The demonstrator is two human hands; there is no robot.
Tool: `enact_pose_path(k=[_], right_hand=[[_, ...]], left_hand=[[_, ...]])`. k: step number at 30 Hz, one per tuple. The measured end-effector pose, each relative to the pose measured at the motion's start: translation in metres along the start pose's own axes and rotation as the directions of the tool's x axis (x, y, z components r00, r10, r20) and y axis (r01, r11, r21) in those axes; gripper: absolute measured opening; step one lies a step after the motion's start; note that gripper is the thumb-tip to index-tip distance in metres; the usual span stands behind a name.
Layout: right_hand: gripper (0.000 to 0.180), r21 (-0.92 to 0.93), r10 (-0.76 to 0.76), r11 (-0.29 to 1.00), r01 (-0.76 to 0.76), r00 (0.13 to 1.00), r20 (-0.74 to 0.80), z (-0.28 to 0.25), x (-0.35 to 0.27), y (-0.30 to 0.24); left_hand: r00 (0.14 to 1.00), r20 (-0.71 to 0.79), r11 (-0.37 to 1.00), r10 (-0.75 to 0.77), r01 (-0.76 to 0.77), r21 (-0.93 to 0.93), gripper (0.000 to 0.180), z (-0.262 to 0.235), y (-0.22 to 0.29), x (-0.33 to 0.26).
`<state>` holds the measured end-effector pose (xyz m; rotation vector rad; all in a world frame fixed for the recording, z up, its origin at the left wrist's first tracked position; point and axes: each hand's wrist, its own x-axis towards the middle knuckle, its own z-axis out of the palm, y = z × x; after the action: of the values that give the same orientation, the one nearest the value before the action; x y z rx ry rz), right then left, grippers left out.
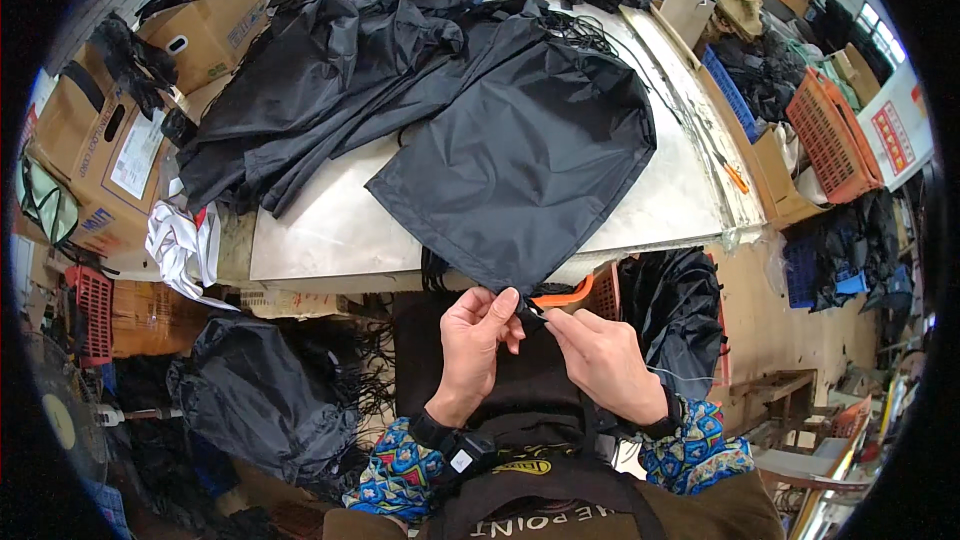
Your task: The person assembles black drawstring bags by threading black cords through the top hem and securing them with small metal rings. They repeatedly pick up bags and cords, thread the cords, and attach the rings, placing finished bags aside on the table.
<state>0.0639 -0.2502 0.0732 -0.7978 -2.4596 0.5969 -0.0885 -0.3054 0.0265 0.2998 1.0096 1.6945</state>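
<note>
A black fabric piece, like a bag (pixel 520 150), lies spread over the front of the white table (pixel 320 230), one corner drawn over the edge toward me. My left hand (pixel 478 335) pinches that gathered corner between thumb and fingers. Close beside it, my right hand (pixel 605 355) is closed at the same corner; what exactly its fingertips grip is too small to make out. A thin pale thread or wire (pixel 685 376) shows by my right wrist. Behind the bag, more black fabric (pixel 330 70) is heaped across the table.
Cardboard boxes (pixel 100 160) and a white cloth (pixel 185 245) are at the left. Black fabric bundles (pixel 270 390) hang or lie below the table's front. An orange-rimmed item (pixel 565 295) sits just under the edge. Crates, including an orange basket (pixel 835 130), stand at the right.
</note>
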Motion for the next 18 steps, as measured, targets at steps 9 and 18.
enact_pose_path(k=[9,18], right_hand=[[0.015,-0.108,-0.026,0.994,0.023,0.999,-0.025,0.001,0.000,0.001],[0.013,-0.116,-0.040,0.993,0.027,0.993,-0.111,0.033,0.020,0.026]], left_hand=[[0.992,-0.036,0.988,0.119,-0.115,0.108,0.014,-0.002,0.004,0.003],[0.980,-0.010,0.980,-0.199,0.199,0.001,0.022,-0.008,-0.011,-0.001]])
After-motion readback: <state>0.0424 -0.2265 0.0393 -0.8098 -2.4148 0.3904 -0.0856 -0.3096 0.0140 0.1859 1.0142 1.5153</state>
